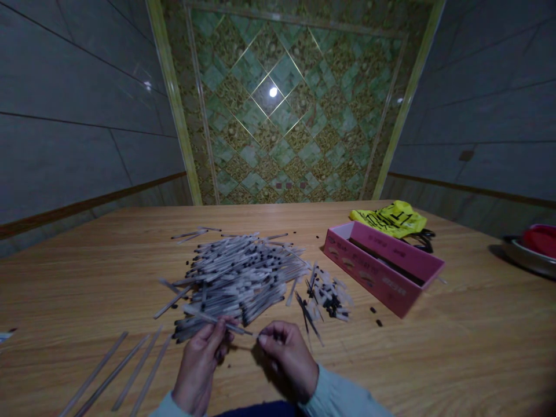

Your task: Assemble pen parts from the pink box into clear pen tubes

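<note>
My left hand (pixel 203 356) is closed around a slim translucent pen (pixel 234 328), its thin dark tip pointing right. Just beyond that tip, my right hand (pixel 287 353) is pinched shut; a small pale piece shows at its fingertips, too small to name. Behind both hands lies a big heap of similar pens (pixel 243 272), grey-white with dark ends. To the right of the heap, small clear and black caps (pixel 334 298) are piled loosely. Several thin dark refills (pixel 309 318) lie beside these caps, near my right hand.
A pink open box (pixel 373 269) stands on the wooden table (pixel 412 359) at right, with a yellow bag (pixel 388 219) behind it. Several long clear tubes (pixel 125 376) lie front left. A metal dish with something red (pixel 541 240) sits at the far right edge.
</note>
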Motion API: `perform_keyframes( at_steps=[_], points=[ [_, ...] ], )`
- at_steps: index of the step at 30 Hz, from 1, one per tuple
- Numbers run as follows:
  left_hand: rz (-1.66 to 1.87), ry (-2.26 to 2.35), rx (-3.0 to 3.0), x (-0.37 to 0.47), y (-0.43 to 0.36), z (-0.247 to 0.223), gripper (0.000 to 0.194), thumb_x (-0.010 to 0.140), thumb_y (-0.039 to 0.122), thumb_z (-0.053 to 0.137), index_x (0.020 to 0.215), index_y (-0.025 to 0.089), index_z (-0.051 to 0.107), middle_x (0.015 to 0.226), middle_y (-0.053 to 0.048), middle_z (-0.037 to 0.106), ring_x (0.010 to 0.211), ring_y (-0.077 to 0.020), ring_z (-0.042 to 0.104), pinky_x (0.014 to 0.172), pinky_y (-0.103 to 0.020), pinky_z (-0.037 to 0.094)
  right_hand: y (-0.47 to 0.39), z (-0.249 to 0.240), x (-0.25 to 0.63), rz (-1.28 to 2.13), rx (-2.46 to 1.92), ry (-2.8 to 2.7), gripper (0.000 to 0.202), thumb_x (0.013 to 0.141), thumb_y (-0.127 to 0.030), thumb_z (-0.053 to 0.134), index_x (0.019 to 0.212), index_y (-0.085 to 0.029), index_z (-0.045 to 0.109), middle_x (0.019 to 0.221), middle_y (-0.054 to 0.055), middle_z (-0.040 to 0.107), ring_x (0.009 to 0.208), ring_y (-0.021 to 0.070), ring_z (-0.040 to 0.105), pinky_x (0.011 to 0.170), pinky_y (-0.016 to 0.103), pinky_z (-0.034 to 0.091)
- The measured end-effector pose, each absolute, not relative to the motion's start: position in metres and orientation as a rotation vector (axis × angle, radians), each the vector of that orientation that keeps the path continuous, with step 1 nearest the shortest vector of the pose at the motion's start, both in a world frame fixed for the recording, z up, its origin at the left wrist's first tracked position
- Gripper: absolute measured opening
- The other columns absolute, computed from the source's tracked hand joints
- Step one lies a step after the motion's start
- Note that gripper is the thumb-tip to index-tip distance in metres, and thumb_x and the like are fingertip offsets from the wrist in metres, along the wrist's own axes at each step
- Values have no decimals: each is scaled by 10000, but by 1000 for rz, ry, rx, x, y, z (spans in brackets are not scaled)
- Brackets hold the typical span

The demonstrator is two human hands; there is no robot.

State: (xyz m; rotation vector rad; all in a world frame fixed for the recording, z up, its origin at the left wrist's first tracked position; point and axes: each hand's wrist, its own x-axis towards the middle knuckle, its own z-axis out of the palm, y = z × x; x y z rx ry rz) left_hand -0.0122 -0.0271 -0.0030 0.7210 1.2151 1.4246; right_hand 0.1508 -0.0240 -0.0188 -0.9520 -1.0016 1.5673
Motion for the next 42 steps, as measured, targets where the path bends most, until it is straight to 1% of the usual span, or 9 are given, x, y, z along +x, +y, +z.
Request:
perform_keyframes(
  at_steps=[5, 12, 15, 18, 22, 26, 34, 38, 42],
  points=[
    [1609, 1135, 515, -20, -24, -1, 427, 510, 413, 802, 841, 170, 685, 798, -7, 670, 603, -72, 535, 465, -147, 381, -16, -14, 163, 1354, -1015, -1036, 265, 593, -344, 747, 635, -124, 605, 519, -32, 520, 460, 65, 387, 437, 194, 279],
    [1681, 1115, 451, -29, -21, -5, 422, 509, 393, 807, 850, 174, 690, 841, 3, 665, 590, -50, 522, 437, -123, 379, -3, -10, 179, 1152, -1068, -1076, 208, 633, -335, 685, 634, -143, 604, 551, -17, 534, 530, 111, 445, 509, 228, 339],
    [1717, 1109, 446, -30, -22, -5, 412, 521, 389, 802, 854, 174, 691, 846, 3, 662, 581, -47, 515, 427, -122, 375, 8, 0, 202, 826, -1186, -1233, 201, 682, -352, 617, 650, -153, 612, 599, 11, 581, 589, 146, 496, 561, 248, 371],
    [1720, 1110, 440, -28, -22, -4, 408, 526, 392, 799, 849, 167, 691, 840, -2, 662, 578, -48, 509, 422, -122, 373, 16, 18, 232, 373, -1478, -1448, 217, 747, -348, 535, 692, -164, 637, 629, 35, 617, 612, 167, 534, 581, 256, 365],
    [1689, 1126, 446, -24, -22, -2, 431, 515, 396, 801, 860, 165, 689, 848, -7, 668, 566, -48, 500, 412, -125, 363, 18, 36, 257, -50, -1931, -1602, 208, 768, -309, 488, 769, -200, 665, 803, 75, 686, 742, 202, 602, 612, 272, 353],
    [1672, 1147, 452, -22, -22, -2, 445, 504, 394, 805, 866, 163, 688, 841, -6, 671, 555, -47, 504, 414, -130, 361, 17, 43, 262, -53, -2192, -1775, 210, 737, -303, 503, 749, -208, 690, 781, 117, 695, 733, 238, 631, 577, 291, 358],
    [1647, 1149, 468, -21, -21, -5, 438, 481, 381, 813, 847, 175, 689, 828, 5, 679, 538, -41, 511, 415, -134, 343, 12, 40, 264, 170, -2265, -2069, 140, 649, -271, 613, 702, -187, 712, 813, 150, 705, 768, 270, 651, 602, 310, 406],
    [1636, 1159, 472, -21, -22, -6, 443, 488, 375, 812, 861, 171, 688, 815, 1, 674, 540, -43, 510, 424, -138, 346, 18, 37, 270, 77, -2252, -1941, 265, 734, -415, 566, 784, -194, 703, 859, 140, 695, 799, 259, 640, 618, 307, 401],
    [1578, 1169, 544, -19, -24, -6, 434, 507, 386, 803, 863, 167, 686, 821, -18, 677, 544, -53, 511, 434, -150, 351, 26, 30, 277, -13, -2176, -1853, 250, 799, -343, 508, 914, -181, 658, 912, 118, 668, 863, 234, 620, 659, 289, 394]
  ],
)
